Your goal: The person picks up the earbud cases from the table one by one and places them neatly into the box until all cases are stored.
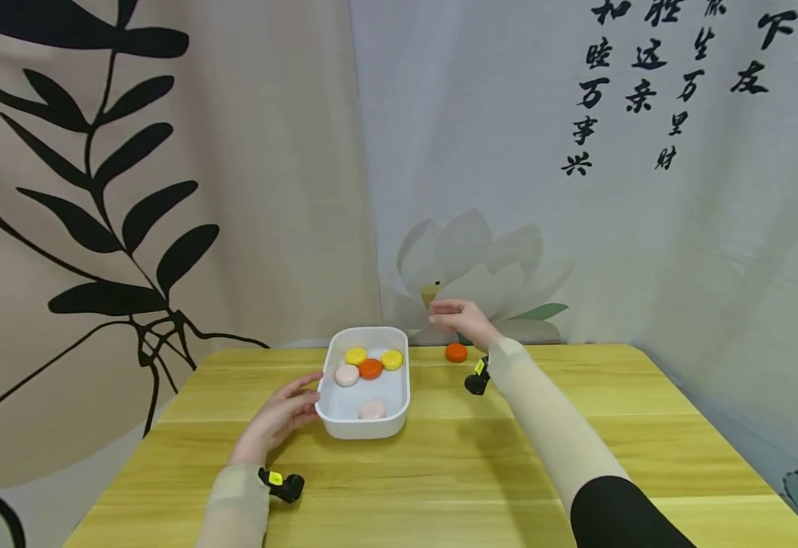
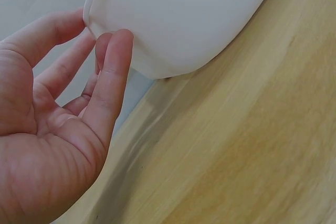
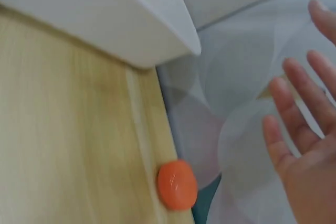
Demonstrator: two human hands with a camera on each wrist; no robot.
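My left hand [image 1: 284, 415] rests its fingertips against the outer left side of a white rectangular bin [image 1: 364, 430]. In the left wrist view, the fingers [image 2: 116, 59] lie right at the bin's rim and wall. Over the table's back edge, my right hand [image 1: 465, 320] is raised with its fingers spread loosely and nothing in them. Below it, a smooth, rounded orange piece [image 1: 456, 352] lies on the table, to the right of the bin. Inside the bin are two yellow pieces [image 1: 392, 359], an orange piece [image 1: 370, 369] and two pale pink pieces [image 1: 373, 409].
The wooden table [image 1: 399, 495] ends just behind the bin and the loose orange piece. A printed curtain [image 1: 289, 190] with leaves, a lotus and black lettering hangs behind it. Small black cameras [image 1: 287, 487] are strapped to both wrists.
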